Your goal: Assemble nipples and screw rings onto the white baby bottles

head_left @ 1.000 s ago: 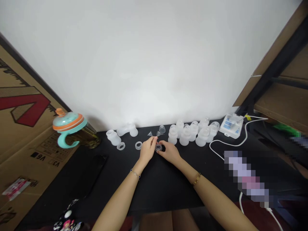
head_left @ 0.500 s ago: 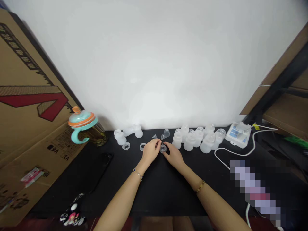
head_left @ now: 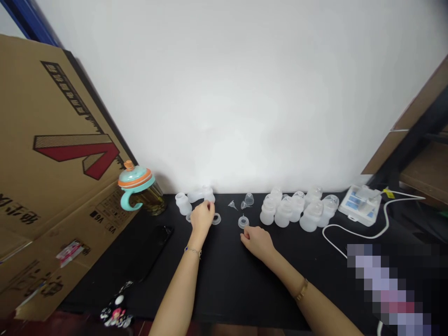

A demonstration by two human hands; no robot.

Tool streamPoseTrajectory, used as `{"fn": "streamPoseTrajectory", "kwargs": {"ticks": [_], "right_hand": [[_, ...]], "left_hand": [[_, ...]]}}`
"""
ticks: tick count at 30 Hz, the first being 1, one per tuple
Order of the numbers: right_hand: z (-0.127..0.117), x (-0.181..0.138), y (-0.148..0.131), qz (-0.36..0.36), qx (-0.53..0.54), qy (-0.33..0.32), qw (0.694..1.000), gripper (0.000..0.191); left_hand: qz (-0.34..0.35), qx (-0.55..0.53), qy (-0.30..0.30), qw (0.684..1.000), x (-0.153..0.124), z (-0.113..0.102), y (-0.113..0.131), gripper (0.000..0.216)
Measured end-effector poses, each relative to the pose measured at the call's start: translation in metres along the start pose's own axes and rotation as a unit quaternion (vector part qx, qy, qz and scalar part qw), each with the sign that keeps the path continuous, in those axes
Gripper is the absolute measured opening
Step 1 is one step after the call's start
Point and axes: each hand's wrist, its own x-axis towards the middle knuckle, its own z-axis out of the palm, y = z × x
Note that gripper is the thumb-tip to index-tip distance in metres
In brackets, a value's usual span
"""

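Observation:
My left hand (head_left: 203,218) is over the left side of the black table, its curled fingers at the base of a frosted white bottle (head_left: 208,192). Whether they touch or hold it is hidden. Loosely closed and holding nothing visible, my right hand (head_left: 258,241) rests close to a clear collar ring (head_left: 243,222) with a thin tip sticking up from it. Beyond that ring lie a small clear funnel-shaped piece (head_left: 233,205), another small clear piece (head_left: 244,204) and a clear dome cap (head_left: 249,199). Another collar ring (head_left: 216,219) lies just right of my left hand.
Capped bottles (head_left: 287,212) cluster at the right. An uncapped bottle (head_left: 183,204) stands at the left. A clear-lidded case (head_left: 360,205) and white cable (head_left: 350,227) lie far right. A teal-handled jug (head_left: 140,186), phone (head_left: 157,249) and cardboard box (head_left: 80,186) occupy the left.
My left hand has left the clear collar ring and moved left to the bottles. My right hand has drawn slightly back from the ring, its fingers now curled. The view has shifted.

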Motion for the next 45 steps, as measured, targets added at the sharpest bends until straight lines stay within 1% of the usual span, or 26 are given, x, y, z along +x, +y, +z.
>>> {"fn": "streamPoseTrajectory", "kwargs": {"ticks": [3, 6, 10, 14, 16, 18, 20, 21, 22, 23, 24, 26, 29, 33, 36, 41, 45], "right_hand": [[0.001, 0.001, 0.001, -0.02, -0.012, -0.007, 1.0, 0.025], [0.003, 0.002, 0.004, -0.032, -0.012, -0.004, 0.999, 0.027], [0.003, 0.002, 0.005, -0.038, -0.013, -0.004, 0.999, 0.028], [0.001, 0.002, 0.004, -0.039, -0.013, -0.007, 0.999, 0.028], [0.0, 0.002, 0.004, -0.038, -0.013, -0.008, 0.999, 0.028], [0.0, 0.002, 0.004, -0.04, -0.012, -0.007, 0.999, 0.028], [0.001, 0.002, 0.004, -0.043, -0.011, -0.005, 0.999, 0.028], [0.001, 0.002, 0.005, -0.045, -0.011, -0.005, 0.999, 0.027], [0.001, 0.002, 0.005, -0.045, -0.01, -0.004, 0.999, 0.027], [0.001, 0.002, 0.005, -0.045, -0.009, -0.004, 0.999, 0.027], [0.001, 0.002, 0.005, -0.045, -0.008, -0.004, 0.999, 0.027], [0.001, 0.002, 0.005, -0.044, -0.007, -0.004, 0.999, 0.026], [0.0, 0.002, 0.005, -0.043, -0.01, -0.006, 0.999, 0.026], [-0.002, 0.001, 0.003, -0.038, -0.018, -0.019, 0.999, 0.026], [-0.003, 0.001, 0.003, -0.04, -0.021, -0.02, 0.999, 0.027], [-0.003, 0.001, 0.004, -0.041, -0.02, -0.021, 0.999, 0.027], [-0.002, 0.001, 0.004, -0.045, -0.015, -0.02, 0.999, 0.026]], "left_hand": [[-0.038, 0.032, -0.062, 0.997, 0.006, 0.006, -0.009, 0.034], [-0.047, 0.046, -0.096, 0.993, 0.01, 0.015, -0.015, 0.032], [-0.033, 0.041, -0.093, 0.994, 0.012, 0.025, -0.021, 0.032], [-0.028, 0.03, -0.087, 0.995, 0.012, 0.027, -0.022, 0.03], [-0.032, 0.011, -0.056, 0.998, 0.01, 0.025, -0.02, 0.029], [-0.019, -0.023, 0.026, 0.999, 0.009, 0.024, -0.017, 0.032], [0.025, -0.059, 0.129, 0.99, 0.008, 0.022, -0.014, 0.042], [0.054, -0.069, 0.169, 0.982, 0.008, 0.021, -0.013, 0.048], [0.082, -0.074, 0.196, 0.974, 0.007, 0.021, -0.012, 0.053], [0.106, -0.073, 0.21, 0.969, 0.007, 0.021, -0.012, 0.058], [0.122, -0.068, 0.212, 0.967, 0.007, 0.022, -0.011, 0.062], [0.133, -0.055, 0.201, 0.969, 0.007, 0.024, -0.012, 0.067], [0.128, -0.041, 0.191, 0.972, 0.007, 0.029, -0.013, 0.071], [0.125, -0.025, 0.195, 0.972, 0.01, 0.034, -0.017, 0.071], [0.124, -0.029, 0.195, 0.973, 0.012, 0.034, -0.02, 0.069], [0.128, -0.067, 0.202, 0.969, 0.014, 0.031, -0.022, 0.062], [0.136, -0.099, 0.215, 0.962, 0.015, 0.033, -0.023, 0.051]]}}
